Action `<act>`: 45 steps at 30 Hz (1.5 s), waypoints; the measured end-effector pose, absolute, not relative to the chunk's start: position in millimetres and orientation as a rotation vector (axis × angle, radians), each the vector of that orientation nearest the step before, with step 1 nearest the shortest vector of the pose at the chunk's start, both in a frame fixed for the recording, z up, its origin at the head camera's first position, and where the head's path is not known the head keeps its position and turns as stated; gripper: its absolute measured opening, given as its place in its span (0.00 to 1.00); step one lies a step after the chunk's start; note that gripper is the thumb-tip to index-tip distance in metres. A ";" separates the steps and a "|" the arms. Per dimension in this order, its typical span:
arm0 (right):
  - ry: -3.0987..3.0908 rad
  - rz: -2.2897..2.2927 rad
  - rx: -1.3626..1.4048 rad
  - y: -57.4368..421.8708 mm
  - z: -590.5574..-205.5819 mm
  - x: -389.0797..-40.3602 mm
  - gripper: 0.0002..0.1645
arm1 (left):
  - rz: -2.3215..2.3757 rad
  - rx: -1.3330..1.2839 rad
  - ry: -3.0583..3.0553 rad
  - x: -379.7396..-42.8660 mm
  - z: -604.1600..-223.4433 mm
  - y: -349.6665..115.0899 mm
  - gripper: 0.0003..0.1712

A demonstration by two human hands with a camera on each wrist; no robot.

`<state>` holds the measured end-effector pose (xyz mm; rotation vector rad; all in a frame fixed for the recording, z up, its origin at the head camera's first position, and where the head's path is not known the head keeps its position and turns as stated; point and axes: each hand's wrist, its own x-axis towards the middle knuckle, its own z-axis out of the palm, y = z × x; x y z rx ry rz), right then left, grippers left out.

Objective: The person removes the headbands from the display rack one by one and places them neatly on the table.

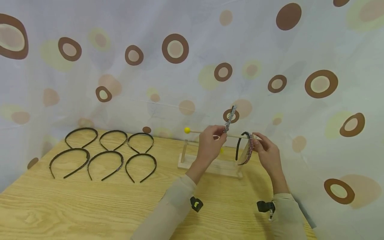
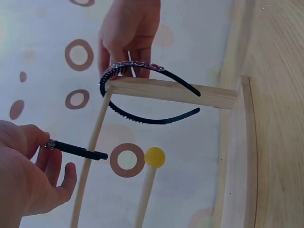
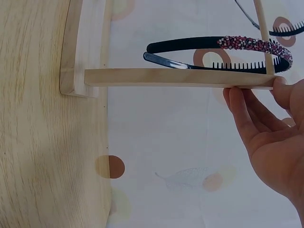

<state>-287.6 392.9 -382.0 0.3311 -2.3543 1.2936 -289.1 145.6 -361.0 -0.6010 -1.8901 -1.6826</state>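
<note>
A wooden stand [image 1: 210, 166] holds an upper rod [image 1: 196, 131] tipped with a yellow ball [image 1: 187, 130]. Near the rod's right end hangs a black toothed headband with pink beads [image 3: 244, 42], beside the upright post [image 3: 175, 78]. My right hand [image 1: 268, 155] grips the top of that post, thumb at its end and fingers on its outer side. Between thumb and fingers my left hand [image 1: 210, 143] pinches a silver-beaded headband [image 1: 230, 118] by the rod. Whether this headband goes round the rod, I cannot tell. Part of the rod is hidden behind my left hand.
Several dark headbands lie in two rows on the left of the wooden table [image 1: 108, 206], one of them a plain-looking headband [image 1: 156, 165] nearest the stand. A lower rod's yellow ball [image 2: 155, 157] shows beneath the upper rod. A patterned sheet [image 1: 192, 83] hangs behind.
</note>
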 end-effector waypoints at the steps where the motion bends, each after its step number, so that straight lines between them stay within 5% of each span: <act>1: -2.353 1.295 0.333 392.7 -381.8 -287.6 0.27 | -1.692 -0.590 -1.867 -288.5 -358.4 143.5 0.09; 24: -2.366 1.236 0.332 396.4 -378.1 -287.4 0.27 | -1.771 -0.414 -1.654 -279.5 -319.7 103.5 0.10; 45: -2.390 1.077 0.008 412.7 -375.6 -276.6 0.25 | -1.621 -0.349 -1.820 -290.0 -346.4 29.0 0.11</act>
